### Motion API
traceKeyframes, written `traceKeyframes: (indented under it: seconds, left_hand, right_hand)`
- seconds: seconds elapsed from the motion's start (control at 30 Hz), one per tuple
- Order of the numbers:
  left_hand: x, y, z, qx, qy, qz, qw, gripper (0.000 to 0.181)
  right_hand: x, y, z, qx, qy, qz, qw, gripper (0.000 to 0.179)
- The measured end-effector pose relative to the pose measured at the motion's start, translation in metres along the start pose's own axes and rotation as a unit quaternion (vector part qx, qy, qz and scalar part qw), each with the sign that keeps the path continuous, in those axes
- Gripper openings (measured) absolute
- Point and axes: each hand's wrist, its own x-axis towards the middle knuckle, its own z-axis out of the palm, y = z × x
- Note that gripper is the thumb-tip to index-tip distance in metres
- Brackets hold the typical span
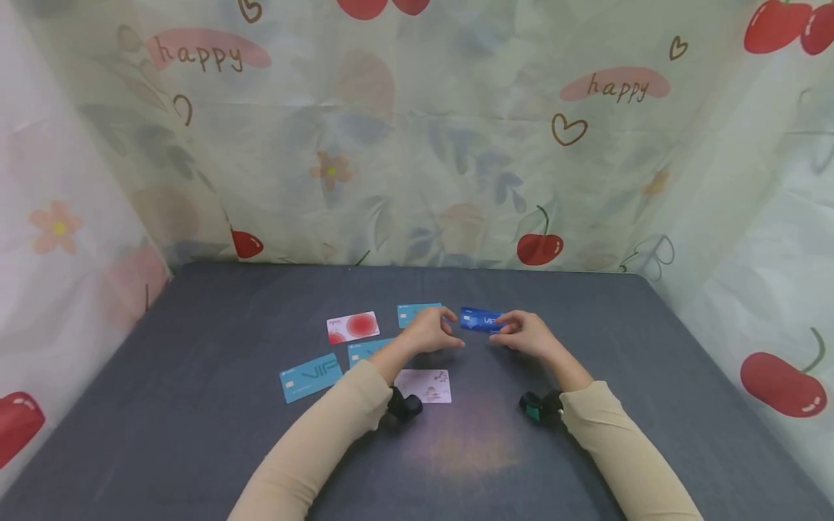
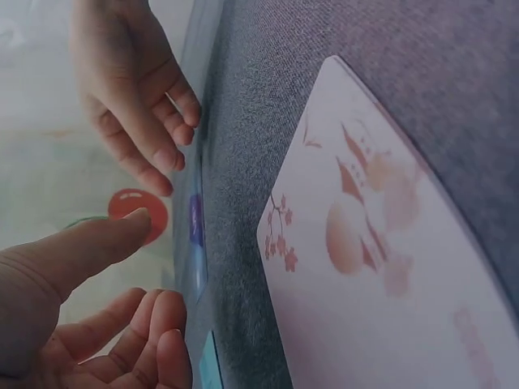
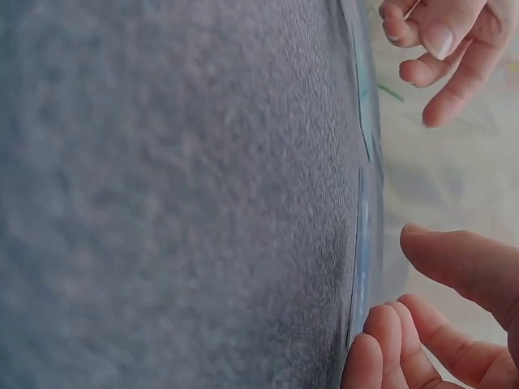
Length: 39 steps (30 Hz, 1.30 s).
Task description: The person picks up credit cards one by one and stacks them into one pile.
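Observation:
A dark blue VIP card (image 1: 478, 320) lies flat at the back right of the group of cards. My right hand (image 1: 528, 335) is at its right end, fingers loosely bent and overlapping the card in the head view; thumb and fingers are apart in the right wrist view. My left hand (image 1: 430, 331) hovers in front of a light blue card (image 1: 410, 313) and partly covers it, with nothing between thumb and fingers. Below the left wrist lies a pink card (image 1: 433, 387) with a blossom print, seen close in the left wrist view.
To the left lie a white card with red circles (image 1: 348, 328) and a light blue VIP card (image 1: 311, 378). Another light blue card (image 1: 365, 351) is partly hidden by the left forearm. The dark grey table (image 1: 163, 405) ends at a printed curtain (image 1: 404, 195).

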Motion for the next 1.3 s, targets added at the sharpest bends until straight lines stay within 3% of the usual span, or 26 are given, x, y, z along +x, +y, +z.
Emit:
traceKeyframes:
  seconds: [0.57, 1.3]
  left_hand:
    - [0.027, 0.0, 0.02, -0.014, 0.031, -0.021, 0.9992, 0.056]
    - [0.034, 0.004, 0.029, 0.004, 0.034, -0.058, 0.9977, 0.058]
  right_hand:
    - [0.011, 0.006, -0.006, 0.014, 0.021, 0.043, 0.9988, 0.049]
    - [0.021, 0.008, -0.008, -0.007, 0.005, 0.083, 0.9965, 0.058]
